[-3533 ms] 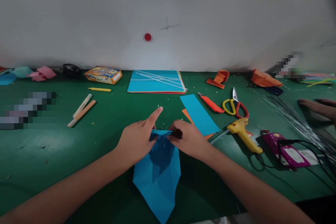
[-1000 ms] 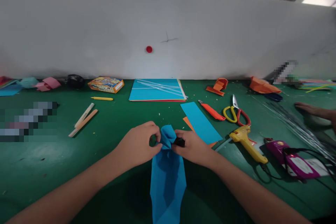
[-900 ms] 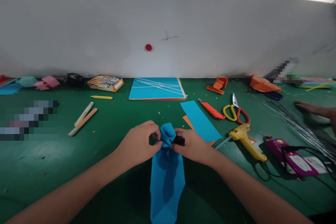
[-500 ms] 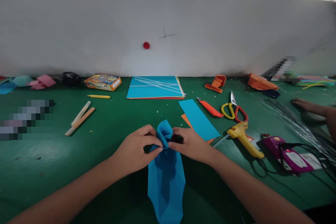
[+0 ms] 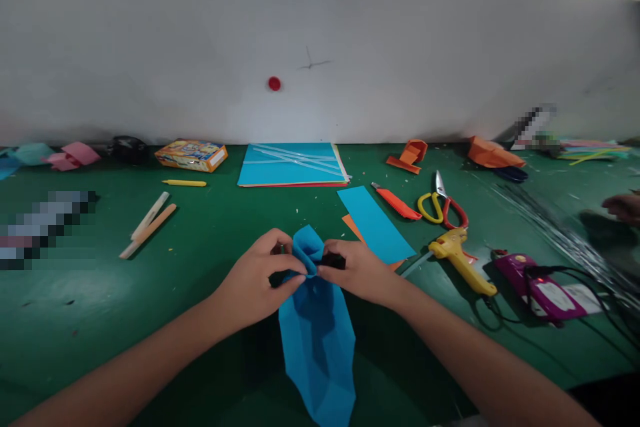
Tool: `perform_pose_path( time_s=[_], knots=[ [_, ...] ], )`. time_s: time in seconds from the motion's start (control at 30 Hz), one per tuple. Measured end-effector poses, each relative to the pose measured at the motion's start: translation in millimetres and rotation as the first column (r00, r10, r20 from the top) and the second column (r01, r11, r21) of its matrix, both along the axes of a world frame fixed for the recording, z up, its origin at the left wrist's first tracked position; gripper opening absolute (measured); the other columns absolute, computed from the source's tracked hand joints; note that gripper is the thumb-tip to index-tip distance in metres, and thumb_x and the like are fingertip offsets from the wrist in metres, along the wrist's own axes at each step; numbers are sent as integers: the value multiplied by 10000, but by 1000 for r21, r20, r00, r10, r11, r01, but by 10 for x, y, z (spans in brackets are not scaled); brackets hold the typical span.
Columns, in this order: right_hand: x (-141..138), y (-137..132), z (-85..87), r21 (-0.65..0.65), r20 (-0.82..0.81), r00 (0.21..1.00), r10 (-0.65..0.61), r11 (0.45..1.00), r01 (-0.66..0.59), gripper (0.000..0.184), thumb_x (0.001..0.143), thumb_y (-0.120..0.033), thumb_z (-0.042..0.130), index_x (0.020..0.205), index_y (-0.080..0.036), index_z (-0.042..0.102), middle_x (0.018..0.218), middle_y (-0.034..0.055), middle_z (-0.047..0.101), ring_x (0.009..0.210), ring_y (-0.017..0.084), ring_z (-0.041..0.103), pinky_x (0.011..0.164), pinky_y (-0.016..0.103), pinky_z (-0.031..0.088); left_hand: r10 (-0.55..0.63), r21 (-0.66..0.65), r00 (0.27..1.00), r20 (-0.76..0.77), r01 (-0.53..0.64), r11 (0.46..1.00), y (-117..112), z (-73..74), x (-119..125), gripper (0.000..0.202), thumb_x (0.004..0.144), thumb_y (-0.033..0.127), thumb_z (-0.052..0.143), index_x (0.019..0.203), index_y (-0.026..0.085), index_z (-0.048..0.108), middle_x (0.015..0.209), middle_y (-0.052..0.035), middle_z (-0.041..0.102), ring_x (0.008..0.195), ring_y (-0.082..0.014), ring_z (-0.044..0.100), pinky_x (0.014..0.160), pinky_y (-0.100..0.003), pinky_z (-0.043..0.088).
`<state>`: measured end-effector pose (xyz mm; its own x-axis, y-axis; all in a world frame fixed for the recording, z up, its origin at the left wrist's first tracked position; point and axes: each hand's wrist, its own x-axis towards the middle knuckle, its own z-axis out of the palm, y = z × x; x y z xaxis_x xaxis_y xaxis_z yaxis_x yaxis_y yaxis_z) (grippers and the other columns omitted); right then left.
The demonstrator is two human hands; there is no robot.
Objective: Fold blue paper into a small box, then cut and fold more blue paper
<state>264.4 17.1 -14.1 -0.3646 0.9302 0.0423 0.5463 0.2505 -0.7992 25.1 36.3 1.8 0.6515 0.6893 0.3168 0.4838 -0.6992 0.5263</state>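
Green table [image 5: 215, 227], left fingers [image 5: 290, 286] and right fingers [image 5: 331, 274] pinching blue paper [image 5: 320, 347], bottom tip cropped

2 hands [image 5: 253, 277] — bare, tapering forearms [image 5: 165, 352]

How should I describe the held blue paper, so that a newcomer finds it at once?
At the near middle of the green table, find the left hand and right hand. Both pinch the curled top of the blue paper. Unlike the flat blue strip and blue-topped stack beyond, it is creased and gathered.
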Motion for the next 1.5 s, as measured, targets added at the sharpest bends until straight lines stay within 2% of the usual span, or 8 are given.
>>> perform_pose_path(
  time_s=[0.33,0.43,0.57,0.63,0.73,0.97,1.3,1.5],
  knots=[
    [2,-16,3,-8,-37,999,17,1000,-17,116,919,-284,663,836,-218,615,768,-32,615,708,153,562,607,271,350,-25,-98,998,64,31,995,34,-38,-2,151,891,174,710,917,292,799,1206,-48,558,1051,-217,628,912,-368,537],
    [1,-6,0,22,-56,997,56,998,-55,172,974,-324,620,842,-214,628,760,-29,606,702,149,564,621,274,360,57,-123,982,179,-35,992,47,-91,9,72,853,185,718,835,227,662,1112,-39,568,1010,-208,635,834,-339,544],
    [-7,-1,-3,77,-89,991,103,992,-96,268,1025,-374,580,826,-205,640,778,-21,613,709,142,577,645,273,380,223,-271,910,349,-130,954,90,-154,10,352,785,229,763,1007,243,490,1114,-29,570,834,-157,638,718,-305,551],
    [-12,-12,10,61,-91,991,102,993,-97,264,1029,-389,578,862,-205,667,790,-15,640,719,147,592,638,271,387,234,-383,930,284,-114,917,117,-149,9,416,775,283,774,1103,241,522,1061,-24,618,807,-167,649,705,-306,545],
    [-29,-42,43,11,-93,990,109,994,-108,203,1010,-380,607,975,-214,717,884,3,713,796,167,644,667,271,422,137,-481,982,127,-60,875,134,-95,25,202,800,321,723,956,219,645,868,-7,671,783,-188,656,690,-296,507],
    [-157,-115,97,-18,-8,1000,5,1000,-5,123,836,-187,713,952,-226,717,839,-6,719,759,176,649,638,269,426,104,-423,994,34,-80,903,72,-15,120,43,753,230,660,793,220,651,793,22,658,763,-182,629,669,-270,441],
    [-242,-164,124,37,112,992,-60,998,56,94,822,-142,647,825,-236,644,756,-3,662,678,169,567,576,274,336,76,-398,987,-144,-128,908,77,144,144,109,759,147,622,768,233,688,756,27,700,723,-192,634,613,-267,368],
    [-245,-75,73,-5,-105,977,-187,982,187,21,808,-215,669,817,-231,659,723,-6,650,661,172,578,567,269,379,162,-367,980,-120,-195,909,194,243,179,111,739,153,659,801,223,718,755,10,719,721,-203,661,614,-271,399]
  ],
)
